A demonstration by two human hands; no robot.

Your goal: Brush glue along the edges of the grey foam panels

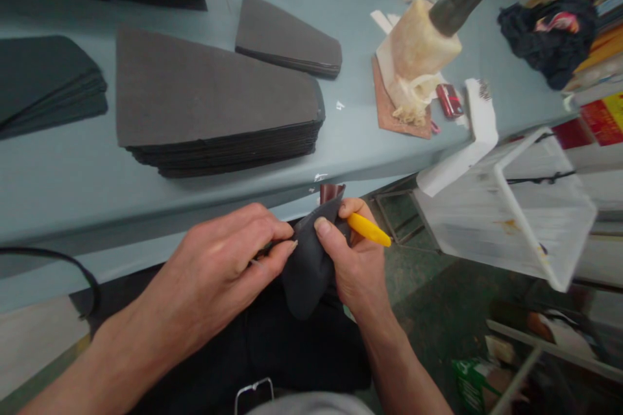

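Observation:
In front of my body, a dark, flexible folded piece is held up between both hands, with a strip of reddish brown material showing at its top. My left hand pinches the piece's left edge between thumb and fingertips; something thin shows under the fingers, too small to name. My right hand grips the right side, its thumb pressed on the front. A yellow handle sticks out between that hand's fingers, and the rest of this tool is hidden.
Beyond my hands, a tall stack of dark tapered panels lies on the blue-grey table. A smaller stack sits behind it, with more dark pieces at left. At right are a lamp-like post base and a translucent bin.

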